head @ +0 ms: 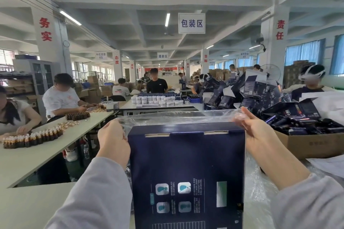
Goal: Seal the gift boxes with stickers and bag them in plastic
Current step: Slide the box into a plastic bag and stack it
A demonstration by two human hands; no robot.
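A big dark blue gift box (186, 163) stands up at 6 o'clock, right in front of the person. A clear plastic bag (176, 117) is around it, and the bag's open mouth sticks up past the top of the box.

The left hand (113, 139), at 9 o'clock from the box top, is curled tight on the bag's edge. The right hand (255, 130), at 3 o'clock from the box top, pinches the other edge with its fingertips.

So this box looks almost bagged. The bag's mouth is open and probably needs closing. No sticker shows on the top flap, so it is hard to say if the box is sealed.

At 2 o'clock a brown carton (307, 141) and a heap of dark boxes (260, 90) look like more work waiting. The pale bench (28, 206) is at 8 o'clock.
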